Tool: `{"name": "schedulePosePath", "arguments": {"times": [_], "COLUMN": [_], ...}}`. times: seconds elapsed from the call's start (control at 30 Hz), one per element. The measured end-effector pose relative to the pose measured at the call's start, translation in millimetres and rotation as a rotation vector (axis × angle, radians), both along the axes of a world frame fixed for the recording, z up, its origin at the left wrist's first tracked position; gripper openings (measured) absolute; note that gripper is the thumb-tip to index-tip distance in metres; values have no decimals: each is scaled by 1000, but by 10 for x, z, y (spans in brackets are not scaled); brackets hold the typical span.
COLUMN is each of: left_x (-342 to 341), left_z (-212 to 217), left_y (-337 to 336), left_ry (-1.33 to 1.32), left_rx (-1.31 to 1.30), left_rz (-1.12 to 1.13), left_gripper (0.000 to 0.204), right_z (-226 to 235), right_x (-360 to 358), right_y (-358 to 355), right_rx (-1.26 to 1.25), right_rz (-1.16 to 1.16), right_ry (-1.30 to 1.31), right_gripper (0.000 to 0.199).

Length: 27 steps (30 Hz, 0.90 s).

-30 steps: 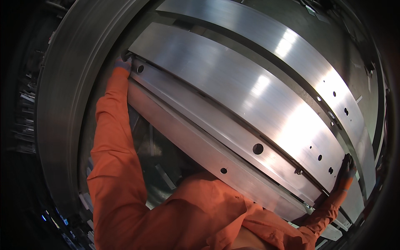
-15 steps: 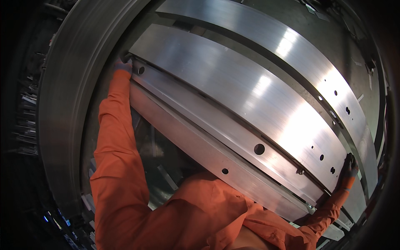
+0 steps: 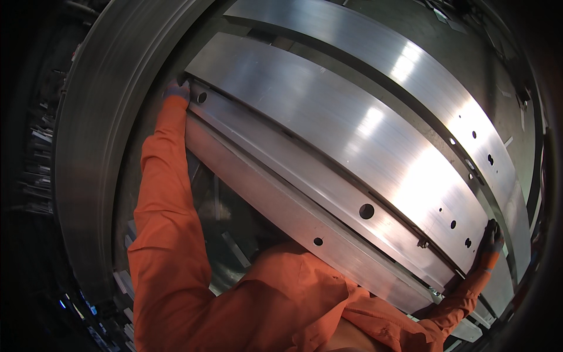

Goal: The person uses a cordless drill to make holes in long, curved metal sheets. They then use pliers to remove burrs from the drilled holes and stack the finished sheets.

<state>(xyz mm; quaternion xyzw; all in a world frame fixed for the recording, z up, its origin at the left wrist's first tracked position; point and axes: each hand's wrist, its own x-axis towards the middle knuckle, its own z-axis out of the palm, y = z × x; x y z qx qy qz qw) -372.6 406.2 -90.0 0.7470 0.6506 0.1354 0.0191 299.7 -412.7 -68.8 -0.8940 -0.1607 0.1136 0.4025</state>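
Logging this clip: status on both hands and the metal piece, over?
Left hand gripping far end of long aluminium profile. Right hand gripping other end. Nothing across it.

Metal fabrication workshop: long aluminium profiles [image 3: 328, 117] with drilled holes, stacked side by side; racks of stock [image 3: 35, 170] at left.

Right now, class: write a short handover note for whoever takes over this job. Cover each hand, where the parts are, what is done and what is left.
Left hand: gloved, gripping the far left end of the long metal beam.
Right hand: gloved, gripping its right end.
Beam: lies along the near edge of a wide shiny metal plate; a second plate lies beyond.
Done: both ends are gripped.
Left: cannot tell whether the beam is seated; check before letting go.
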Motion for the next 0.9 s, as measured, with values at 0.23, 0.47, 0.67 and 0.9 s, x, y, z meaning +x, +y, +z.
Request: {"name": "schedulePosePath", "arguments": {"times": [0.23,0.47,0.67,0.9], "left_x": [230,97,-12,148], "left_z": [104,56,28,188], "left_y": [-172,55,127,-137], "left_ry": [135,249,99,-12], "left_rx": [-2,-141,-181,-104], "left_rz": [25,15,-95,-166], "left_gripper": [59,69,61,52], "right_z": [-130,-181,-254,-60], "right_x": [95,147,304,-3], "right_y": [-118,-168,-295,6], "right_rx": [71,88,39,149], "right_rz": [-42,-55,12,-104], "right_ry": [11,10,6,108], "right_gripper": [34,34,35,38]}}
